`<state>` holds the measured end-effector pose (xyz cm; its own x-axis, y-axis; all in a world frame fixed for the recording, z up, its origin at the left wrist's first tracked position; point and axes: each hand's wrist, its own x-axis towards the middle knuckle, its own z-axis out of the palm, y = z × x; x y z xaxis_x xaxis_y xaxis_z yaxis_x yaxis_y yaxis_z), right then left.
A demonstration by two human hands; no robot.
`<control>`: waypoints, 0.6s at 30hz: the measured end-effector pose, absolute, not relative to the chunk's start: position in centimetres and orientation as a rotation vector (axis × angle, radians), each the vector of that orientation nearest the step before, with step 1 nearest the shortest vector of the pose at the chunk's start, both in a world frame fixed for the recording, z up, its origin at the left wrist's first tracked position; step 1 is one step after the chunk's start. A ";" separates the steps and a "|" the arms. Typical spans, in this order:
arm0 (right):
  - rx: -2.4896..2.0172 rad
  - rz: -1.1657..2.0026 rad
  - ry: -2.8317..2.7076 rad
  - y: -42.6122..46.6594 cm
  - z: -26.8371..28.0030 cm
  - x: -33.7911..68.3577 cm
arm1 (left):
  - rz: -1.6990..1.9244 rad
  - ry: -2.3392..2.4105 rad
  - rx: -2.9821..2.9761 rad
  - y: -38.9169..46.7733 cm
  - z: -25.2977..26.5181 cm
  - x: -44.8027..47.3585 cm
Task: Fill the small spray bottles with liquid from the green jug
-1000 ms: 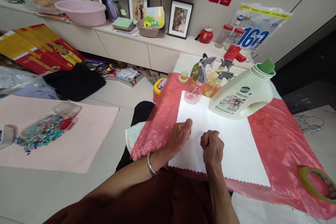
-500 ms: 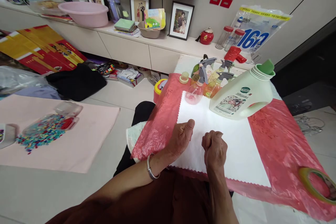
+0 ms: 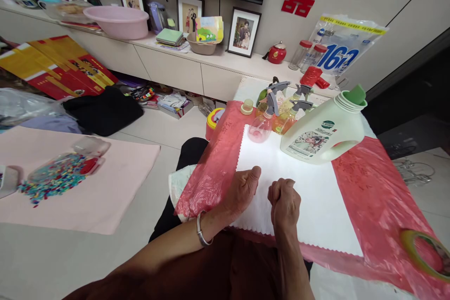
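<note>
Both hands are held over a white sheet with scalloped edges (image 3: 316, 211) on a table covered in red plastic film (image 3: 372, 187). My left hand (image 3: 244, 187), a silver bangle on its wrist, is curled into a fist with the thumb on top. Just to its right, my right hand (image 3: 285, 201) is also closed in a fist; nothing shows in either one, and the two do not touch. Beyond them, a clear pinkish spray bottle (image 3: 260, 129) stands at the sheet's far edge. A large pale green detergent jug (image 3: 321, 131) with a handle is beside an orange-tinted spray bottle (image 3: 284, 122).
A tape roll (image 3: 418, 255) lies at the table's right edge. A small cap (image 3: 246, 107) sits near the far left corner. To the left, colourful small pieces (image 3: 58, 183) are heaped on a pink sheet (image 3: 116, 197). A pink basin (image 3: 119, 23) rests on the cabinet behind.
The view has shifted slightly, so the room appears a little lower. Both hands stay closed over the white sheet, with the right one slightly nearer the left.
</note>
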<state>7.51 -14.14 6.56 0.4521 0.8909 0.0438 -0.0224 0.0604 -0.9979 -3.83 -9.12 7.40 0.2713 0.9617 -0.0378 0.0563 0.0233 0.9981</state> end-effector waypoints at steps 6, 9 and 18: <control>-1.340 0.861 -0.851 -14.3 6.4 7.4 | 0.930 1.071 1.336 -9.4 7.4 -3.7; -1.347 0.875 -0.848 -14.4 6.1 7.3 | 0.937 1.048 1.328 -9.4 7.7 -3.7; -1.402 0.929 -0.877 -14.2 3.9 7.3 | 0.906 1.061 1.325 -9.6 6.1 -3.5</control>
